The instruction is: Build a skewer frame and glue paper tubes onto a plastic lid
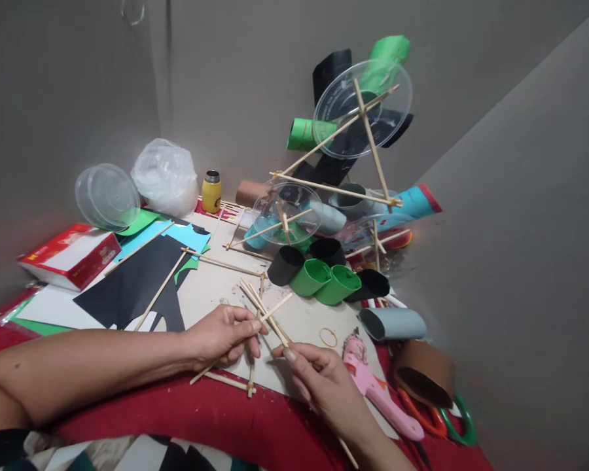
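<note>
My left hand [226,335] pinches thin wooden sticks [276,306] between thumb and fingers, where one stick crosses others. Facing it, my right hand [319,374] has thumb and forefinger closed on the lower end of the same crossing sticks. One stick runs out below my right wrist. Beneath both hands lies a stick frame [224,379] with bound corners. To the right, a loose rubber band [328,337] rests on the pale board [216,288]. The exact joint between my fingertips is partly hidden.
A pink glue gun [380,399], scissors [464,422] and paper tubes [392,324] lie at right. Behind stands a stick-and-tube structure with a clear plastic lid [397,124]. At left are coloured paper [132,281], a red box [71,255], a plastic bag [165,176] and a yellow bottle [211,193].
</note>
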A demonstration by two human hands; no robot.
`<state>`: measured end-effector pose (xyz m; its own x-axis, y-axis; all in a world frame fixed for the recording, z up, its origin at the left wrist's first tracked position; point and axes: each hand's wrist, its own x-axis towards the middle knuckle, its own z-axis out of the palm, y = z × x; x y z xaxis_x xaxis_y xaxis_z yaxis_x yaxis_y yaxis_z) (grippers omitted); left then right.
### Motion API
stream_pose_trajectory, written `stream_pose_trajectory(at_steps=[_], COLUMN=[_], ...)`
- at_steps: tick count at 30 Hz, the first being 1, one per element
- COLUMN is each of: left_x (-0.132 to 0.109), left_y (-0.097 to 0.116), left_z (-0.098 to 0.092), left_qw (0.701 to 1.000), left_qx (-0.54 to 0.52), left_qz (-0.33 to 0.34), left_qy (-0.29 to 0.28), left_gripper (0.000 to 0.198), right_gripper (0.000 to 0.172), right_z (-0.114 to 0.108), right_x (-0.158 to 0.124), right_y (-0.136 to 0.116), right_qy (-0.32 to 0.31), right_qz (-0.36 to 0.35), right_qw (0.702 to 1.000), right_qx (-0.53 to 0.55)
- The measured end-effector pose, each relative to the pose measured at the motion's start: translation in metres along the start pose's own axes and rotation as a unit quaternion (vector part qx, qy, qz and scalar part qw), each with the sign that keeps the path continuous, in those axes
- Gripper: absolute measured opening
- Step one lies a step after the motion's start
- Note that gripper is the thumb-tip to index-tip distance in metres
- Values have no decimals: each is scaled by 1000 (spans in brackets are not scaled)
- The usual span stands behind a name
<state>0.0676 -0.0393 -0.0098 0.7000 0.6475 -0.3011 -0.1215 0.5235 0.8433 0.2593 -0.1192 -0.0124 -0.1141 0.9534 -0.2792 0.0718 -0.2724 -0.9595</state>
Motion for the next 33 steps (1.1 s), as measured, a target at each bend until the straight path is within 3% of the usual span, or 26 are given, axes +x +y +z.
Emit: stream_pose_trajectory(at_steps=[17, 33], left_x=[4, 4], left_y=[-6, 1], left_z=[-6, -3], left_qw=[1000, 1000], left_qx=[3, -15], left_qz=[-3, 2], left_qy=[-3, 2], left_gripper=[35, 34], right_gripper=[56, 57], right_z=[1, -2], right_x=[1, -1], right_y=[-9, -8], right_qy=[13, -14], right_qz=[13, 16], right_qw=[1000, 1000], right_qx=[24, 17])
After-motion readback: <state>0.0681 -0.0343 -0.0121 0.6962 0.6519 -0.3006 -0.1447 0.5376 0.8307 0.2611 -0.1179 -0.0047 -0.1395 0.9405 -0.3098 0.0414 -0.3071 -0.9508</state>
